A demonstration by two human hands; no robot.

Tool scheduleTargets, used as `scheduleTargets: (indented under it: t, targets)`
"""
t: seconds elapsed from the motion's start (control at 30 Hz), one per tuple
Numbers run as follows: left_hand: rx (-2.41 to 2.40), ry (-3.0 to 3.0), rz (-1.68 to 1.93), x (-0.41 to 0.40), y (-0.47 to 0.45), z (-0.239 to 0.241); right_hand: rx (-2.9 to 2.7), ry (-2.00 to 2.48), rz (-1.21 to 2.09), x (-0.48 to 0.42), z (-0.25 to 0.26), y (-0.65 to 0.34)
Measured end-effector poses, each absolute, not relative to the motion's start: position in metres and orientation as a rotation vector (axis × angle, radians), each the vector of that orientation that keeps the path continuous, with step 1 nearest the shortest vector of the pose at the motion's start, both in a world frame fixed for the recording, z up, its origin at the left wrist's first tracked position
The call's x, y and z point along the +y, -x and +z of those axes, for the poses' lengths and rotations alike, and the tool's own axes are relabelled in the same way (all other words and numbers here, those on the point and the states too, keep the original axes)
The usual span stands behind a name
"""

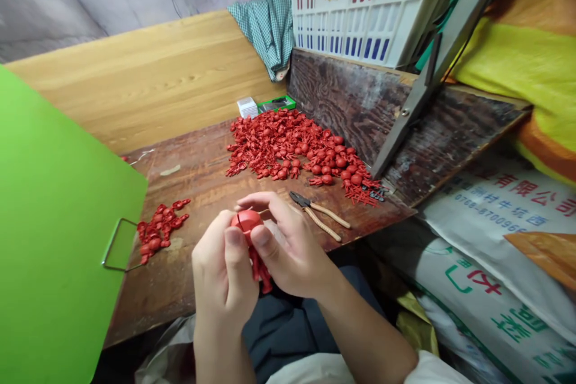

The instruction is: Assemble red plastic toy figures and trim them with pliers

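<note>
Between my two hands is a small red plastic figure [248, 222] with a round head, its legs hanging down toward my lap. A dark seam line crosses its head. My left hand [227, 264] is closed on the figure's left side, thumb against the head. From the other side my right hand [288, 240] grips it too, with the thumb pressed below the head. My fingers hide parts of the figure's body. Just beyond my right hand lie pliers [317, 213] with tan wrapped handles, jaws pointing away to the left.
A large heap of red figure parts [283, 144] covers the table's back right; a smaller pile [162, 225] lies left. A green panel [58, 222] with a wire handle stands at left. A slanted metal bar [418, 96], white crate [351, 6] and printed sacks [495, 264] are at right.
</note>
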State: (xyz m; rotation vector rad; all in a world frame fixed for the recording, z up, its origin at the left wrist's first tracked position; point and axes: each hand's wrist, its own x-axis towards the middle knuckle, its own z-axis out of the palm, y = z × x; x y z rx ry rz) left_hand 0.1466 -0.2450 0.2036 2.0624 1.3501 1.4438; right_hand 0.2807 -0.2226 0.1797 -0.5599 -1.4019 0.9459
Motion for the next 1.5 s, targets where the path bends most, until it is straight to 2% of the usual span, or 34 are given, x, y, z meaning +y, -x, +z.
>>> scheduleTargets:
  t: [0.07, 0.27, 0.5, 0.67, 0.93, 1.5]
  targets:
    - [1.42, -2.158, 1.44, -0.242, -0.144, 0.202, -1.49, 0.662, 0.928, -0.221, 0.179, -0.283]
    - [1.093, -2.13, 1.434, -0.243, -0.135, 0.183, -1.53, 0.585, 1.025, -0.236, 0.16, -0.277]
    - [1.137, -1.82, 1.048, -0.312, -0.153, 0.073, -1.338, 1.174, 1.354, -0.328, 0.059, -0.289]
    - [1.172, -1.502, 0.981, -0.34, -0.164, 0.025, -1.272, 1.31, 1.445, -0.356, 0.031, -0.301]
    - [1.175, -1.516, 0.998, -0.334, -0.153, 0.038, -1.513, 1.201, 1.437, -0.338, 0.04, -0.307]
    - [1.156, -1.65, 1.036, -0.335, -0.155, 0.041, -1.421, 1.062, 1.578, -0.33, 0.042, -0.315]
